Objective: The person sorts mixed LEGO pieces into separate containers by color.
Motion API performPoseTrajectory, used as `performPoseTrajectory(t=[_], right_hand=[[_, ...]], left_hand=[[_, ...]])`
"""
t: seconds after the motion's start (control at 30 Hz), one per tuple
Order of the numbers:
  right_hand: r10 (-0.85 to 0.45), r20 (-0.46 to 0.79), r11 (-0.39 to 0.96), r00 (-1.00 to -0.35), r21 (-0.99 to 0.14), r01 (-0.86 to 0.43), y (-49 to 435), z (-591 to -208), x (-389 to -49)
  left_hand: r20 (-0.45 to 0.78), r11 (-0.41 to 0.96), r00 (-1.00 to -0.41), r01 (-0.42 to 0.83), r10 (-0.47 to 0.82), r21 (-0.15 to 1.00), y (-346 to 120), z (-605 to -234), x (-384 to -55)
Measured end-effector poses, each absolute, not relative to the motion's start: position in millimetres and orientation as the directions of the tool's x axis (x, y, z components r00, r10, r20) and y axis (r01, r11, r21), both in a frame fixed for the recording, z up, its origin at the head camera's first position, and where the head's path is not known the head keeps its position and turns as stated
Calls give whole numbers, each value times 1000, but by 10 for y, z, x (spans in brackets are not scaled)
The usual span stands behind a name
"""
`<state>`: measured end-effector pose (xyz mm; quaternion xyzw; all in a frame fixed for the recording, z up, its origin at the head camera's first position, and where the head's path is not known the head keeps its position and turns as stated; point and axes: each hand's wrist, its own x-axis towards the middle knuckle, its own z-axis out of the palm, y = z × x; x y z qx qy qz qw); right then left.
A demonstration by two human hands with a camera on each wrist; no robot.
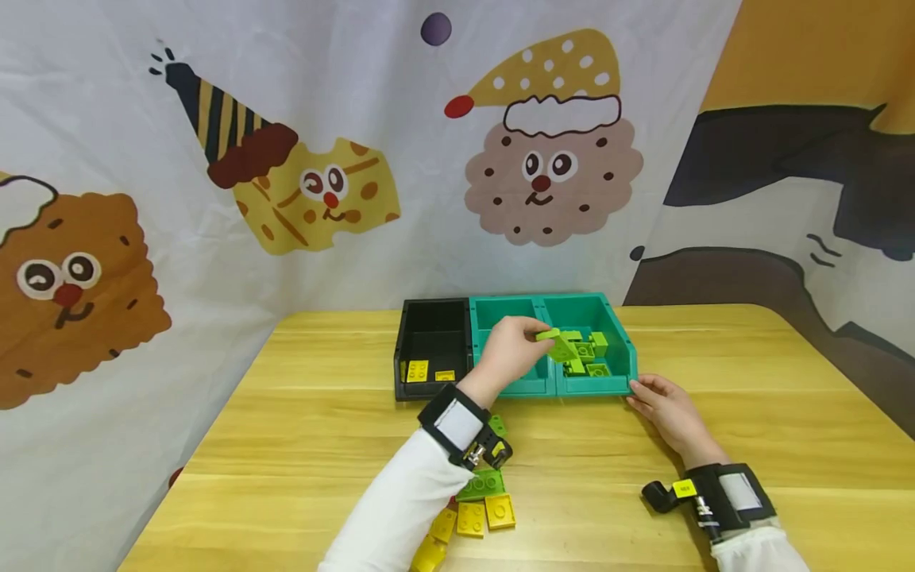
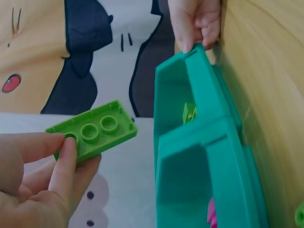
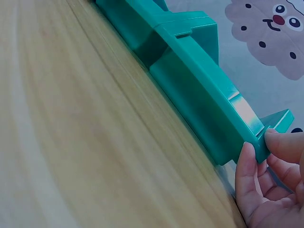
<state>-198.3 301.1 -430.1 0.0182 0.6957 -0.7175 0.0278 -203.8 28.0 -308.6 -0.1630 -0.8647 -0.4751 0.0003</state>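
Note:
My left hand (image 1: 509, 353) pinches a lime-green toy building brick (image 2: 97, 130) by one end, thumb and fingers on its edge. In the left wrist view the brick's hollow underside with round tubes faces the camera. It is held over the right teal bin (image 1: 596, 387), where several lime-green bricks (image 1: 599, 343) lie. My right hand (image 1: 668, 413) pinches the front right corner of that bin between thumb and fingers, as the right wrist view also shows. The middle teal bin (image 1: 529, 388) stands alongside, partly hidden by my left hand; something pink (image 2: 212, 211) lies inside it.
A black bin (image 1: 434, 334) with yellow bricks (image 1: 418, 371) joins the row on the left. Several loose yellow bricks (image 1: 471, 519) and green bricks (image 1: 482, 484) lie on the wooden table (image 1: 586, 485), partly under my left forearm. A printed cloth (image 1: 429, 238) hangs behind.

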Motion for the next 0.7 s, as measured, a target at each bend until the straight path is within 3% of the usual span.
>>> performPoseTrajectory(t=[0.37, 0.7], right_hand=[[-15, -60, -42, -998, -997, 61, 3014, -4308, -1996], [-10, -57, -48, -998, -997, 57, 3012, -4319, -1995]], left_hand=[[227, 489, -936, 335, 267, 805, 746, -3197, -2070], [206, 566, -901, 403, 381, 719, 768, -3403, -2109]])
